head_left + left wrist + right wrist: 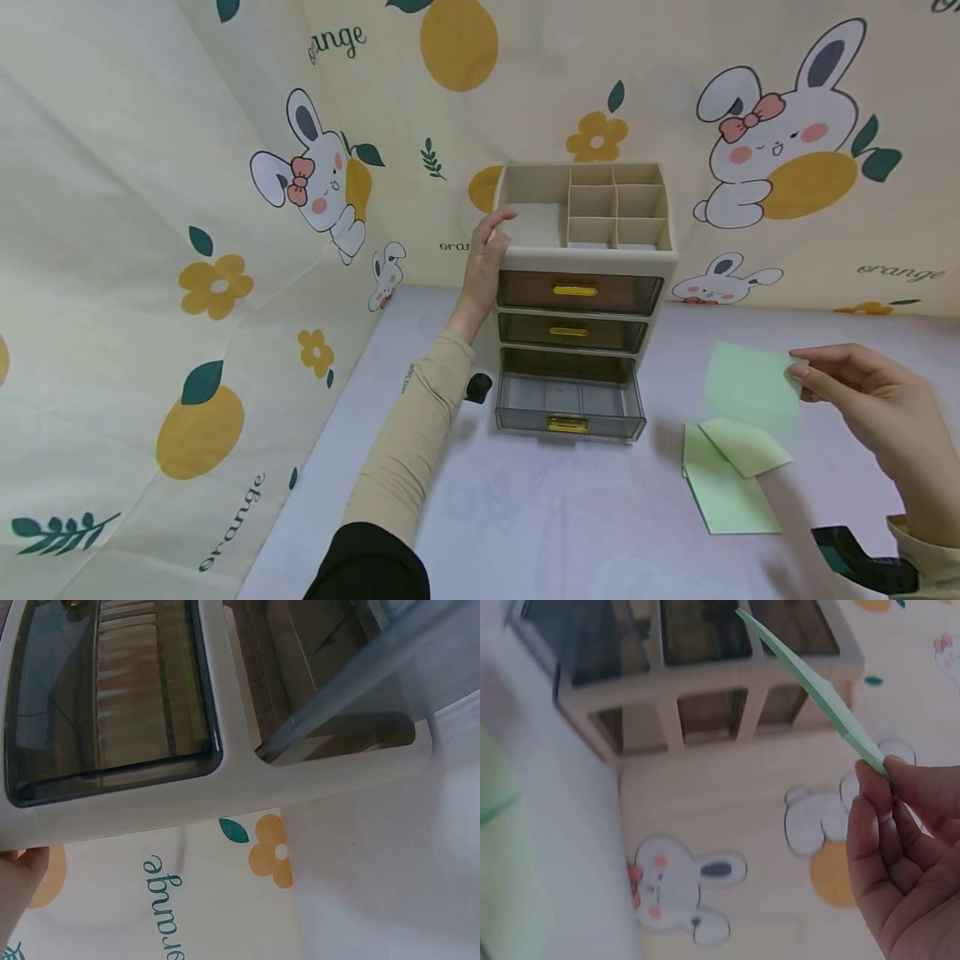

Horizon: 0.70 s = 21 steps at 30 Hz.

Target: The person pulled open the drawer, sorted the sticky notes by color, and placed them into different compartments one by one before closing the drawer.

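A cream desktop drawer organizer (592,260) stands against the backdrop, its bottom drawer (573,400) pulled out and the two above closed. My left hand (486,271) holds its upper left side, fingertips over the rim; in the left wrist view just part of that hand (19,881) shows at the frame. To the right, my right hand (873,396) pinches a pale green sheet of paper (753,387) by its edge between thumb and fingers. In the right wrist view the sheet (817,694) appears nearly edge-on. Below it, more green paper sheets (723,492) lie overlapping on the table.
The organizer's top has one large compartment (536,225) and several small ones. A small black object (478,387) lies left of the bottom drawer, by the left forearm. A patterned backdrop (525,100) with rabbits and oranges rises behind and left of the white table (525,517).
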Available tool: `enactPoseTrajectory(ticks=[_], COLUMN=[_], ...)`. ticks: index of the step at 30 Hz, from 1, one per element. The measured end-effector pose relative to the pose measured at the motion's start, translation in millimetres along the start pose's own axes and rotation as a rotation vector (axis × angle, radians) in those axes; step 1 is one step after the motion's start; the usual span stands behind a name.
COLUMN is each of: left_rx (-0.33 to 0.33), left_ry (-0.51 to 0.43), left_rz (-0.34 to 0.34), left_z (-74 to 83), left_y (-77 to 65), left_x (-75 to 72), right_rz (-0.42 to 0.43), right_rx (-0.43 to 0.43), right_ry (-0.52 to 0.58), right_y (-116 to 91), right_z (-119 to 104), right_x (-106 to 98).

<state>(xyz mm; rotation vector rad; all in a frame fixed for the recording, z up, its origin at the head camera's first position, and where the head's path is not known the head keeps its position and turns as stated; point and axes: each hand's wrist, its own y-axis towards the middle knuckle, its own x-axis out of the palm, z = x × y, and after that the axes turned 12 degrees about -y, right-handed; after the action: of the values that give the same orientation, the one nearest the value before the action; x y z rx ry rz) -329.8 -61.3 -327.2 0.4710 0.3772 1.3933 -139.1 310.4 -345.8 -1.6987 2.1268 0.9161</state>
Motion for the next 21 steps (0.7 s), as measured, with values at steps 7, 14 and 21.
enactPoseTrajectory(ticks=[7, 14, 21], left_rx=[0.001, -0.002, -0.008], left_ry=[0.003, 0.005, 0.003], left_rz=[-0.004, -0.006, 0.000], left_z=[-2.3, -2.9, -3.7], left_y=[-0.1, 0.5, 1.2], left_x=[-0.7, -1.9, -1.8], right_rz=[-0.022, -0.067, -0.106], right_rx=[-0.075, -0.097, -0.154], right_ry=[0.277, 0.208, 0.166], right_y=[11, 21, 34], right_z=[-24, -43, -52], right_x=[26, 57, 91])
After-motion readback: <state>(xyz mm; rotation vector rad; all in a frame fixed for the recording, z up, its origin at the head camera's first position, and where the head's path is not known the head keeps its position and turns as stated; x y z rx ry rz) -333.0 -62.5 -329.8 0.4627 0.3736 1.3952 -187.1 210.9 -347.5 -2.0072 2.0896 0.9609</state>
